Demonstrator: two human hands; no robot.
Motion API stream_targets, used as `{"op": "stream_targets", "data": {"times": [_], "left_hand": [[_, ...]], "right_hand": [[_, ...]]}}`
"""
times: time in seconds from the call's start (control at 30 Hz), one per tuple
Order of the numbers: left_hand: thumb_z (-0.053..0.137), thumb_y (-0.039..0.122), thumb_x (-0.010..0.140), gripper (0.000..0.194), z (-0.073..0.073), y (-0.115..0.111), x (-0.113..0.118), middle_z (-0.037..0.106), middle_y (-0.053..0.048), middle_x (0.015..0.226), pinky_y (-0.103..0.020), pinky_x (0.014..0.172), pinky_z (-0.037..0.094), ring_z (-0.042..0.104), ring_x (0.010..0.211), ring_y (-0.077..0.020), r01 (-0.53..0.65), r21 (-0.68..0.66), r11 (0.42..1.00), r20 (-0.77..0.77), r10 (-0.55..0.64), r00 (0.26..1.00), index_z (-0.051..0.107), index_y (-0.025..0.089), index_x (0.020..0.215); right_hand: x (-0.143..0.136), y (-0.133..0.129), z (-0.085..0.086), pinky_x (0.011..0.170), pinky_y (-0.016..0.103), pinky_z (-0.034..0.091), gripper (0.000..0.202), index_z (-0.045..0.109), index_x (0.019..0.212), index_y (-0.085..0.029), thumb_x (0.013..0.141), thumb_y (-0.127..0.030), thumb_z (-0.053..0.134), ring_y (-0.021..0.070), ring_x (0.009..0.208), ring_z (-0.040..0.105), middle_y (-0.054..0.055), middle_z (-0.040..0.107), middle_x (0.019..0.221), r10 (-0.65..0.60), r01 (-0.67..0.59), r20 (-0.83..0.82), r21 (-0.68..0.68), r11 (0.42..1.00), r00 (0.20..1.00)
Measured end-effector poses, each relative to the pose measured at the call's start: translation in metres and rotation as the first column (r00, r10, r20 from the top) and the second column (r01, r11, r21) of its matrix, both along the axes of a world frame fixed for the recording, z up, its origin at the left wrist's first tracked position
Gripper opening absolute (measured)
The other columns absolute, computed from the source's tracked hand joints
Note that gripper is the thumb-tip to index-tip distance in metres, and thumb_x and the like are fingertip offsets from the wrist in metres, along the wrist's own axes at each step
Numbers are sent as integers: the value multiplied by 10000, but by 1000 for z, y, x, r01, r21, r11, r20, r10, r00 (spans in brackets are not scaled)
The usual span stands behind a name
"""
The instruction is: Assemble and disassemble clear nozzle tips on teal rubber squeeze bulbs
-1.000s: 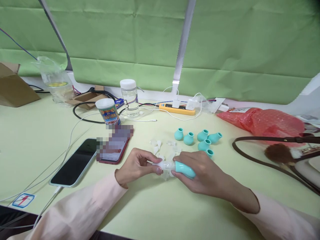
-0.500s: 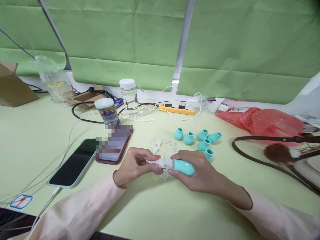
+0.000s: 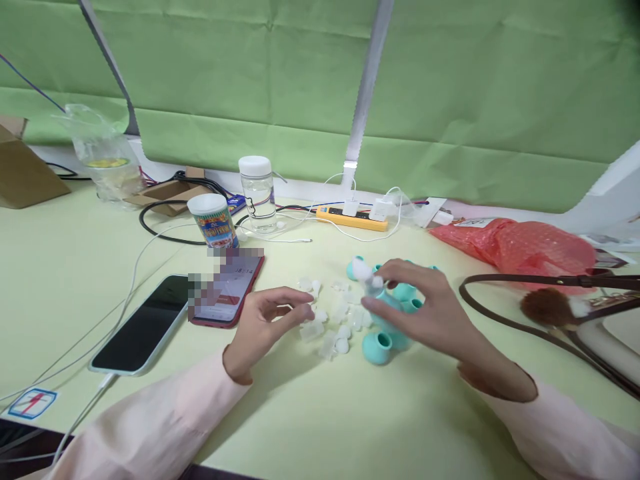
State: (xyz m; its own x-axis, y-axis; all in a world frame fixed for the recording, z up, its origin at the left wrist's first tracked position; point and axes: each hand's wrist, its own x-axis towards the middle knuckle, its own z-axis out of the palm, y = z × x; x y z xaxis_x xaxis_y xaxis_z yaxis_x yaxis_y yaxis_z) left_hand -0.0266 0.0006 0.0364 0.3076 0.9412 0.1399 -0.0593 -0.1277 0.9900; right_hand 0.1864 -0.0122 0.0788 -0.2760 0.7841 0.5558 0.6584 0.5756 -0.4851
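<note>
Head view: left hand (image 3: 259,327) loosely parted beside white pieces (image 3: 343,344); right hand (image 3: 431,307) curled, pinching blurred white-tipped item (image 3: 367,277).

Under the grip (image 3: 425,307) spreads a pale yellow-green table (image 3: 320,413). Beyond it hang creased green sheets (image 3: 225,67), divided by a whitish strip (image 3: 370,80) straight behind the grip and a grey strip (image 3: 106,63) far left. The light is soft; a dark space (image 3: 20,437) lies nearer, at far left.
</note>
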Motion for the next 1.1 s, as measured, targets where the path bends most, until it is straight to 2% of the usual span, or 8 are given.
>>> {"op": "stream_targets", "data": {"times": [0.07,0.17,0.3,0.43,0.53,0.77,0.93,1.1], "left_hand": [[601,242,685,131,1,1,1,636,-38,623,-233,567,459,587,609,-145,-68,42,997,-160,74,984,633,120,721],[530,241,724,152,-2,2,3,641,-41,682,-230,557,447,572,617,-138,-22,184,983,-406,97,909,635,137,761],[467,224,743,196,-10,2,5,625,-55,781,-274,625,441,556,703,-163,130,472,872,-687,271,674,632,165,830],[459,260,749,233,-16,1,5,600,-68,838,-316,638,448,555,782,-212,301,470,830,-843,321,432,609,180,908],[466,257,749,234,-19,2,5,577,-78,878,-321,643,457,546,790,-214,382,439,813,-884,314,346,592,188,933],[496,224,738,183,-22,5,4,545,-99,898,-355,696,450,494,839,-229,438,434,787,-890,299,344,591,181,888],[509,239,714,180,-19,3,6,567,-93,867,-368,722,434,480,830,-228,410,461,786,-872,316,374,576,153,857],[454,61,691,229,-21,5,4,603,-72,817,-332,700,440,475,837,-217,398,484,780,-848,304,434,538,134,891]], "right_hand": [[11,12,1,528,272,437,122,567,702,-197,663,-302,614,147,606,521,22,582,688,-121,122,-69,0,993,990],[33,34,-4,515,286,476,191,598,738,-189,623,-336,639,153,591,531,23,583,687,-273,273,-193,-25,962,943],[60,65,-21,557,292,515,202,586,762,-184,614,-312,633,177,671,587,32,606,747,-361,352,-318,-86,932,877],[78,85,-42,663,314,511,244,572,810,-161,607,-286,629,193,725,607,62,624,792,-422,412,-311,-101,906,852],[84,92,-55,686,310,498,252,572,840,-165,631,-304,600,188,734,607,66,629,822,-460,446,-200,-115,888,865],[89,101,-73,638,338,463,279,593,822,-178,630,-381,588,206,688,600,51,638,730,-464,462,36,-192,866,885],[87,99,-73,652,354,433,445,473,1066,-203,679,-415,532,209,690,589,41,640,730,-502,509,84,-164,845,861],[84,96,-71,654,358,423,442,472,1052,-225,681,-461,523,211,681,582,39,639,737,-520,529,101,-126,839,848]]}}
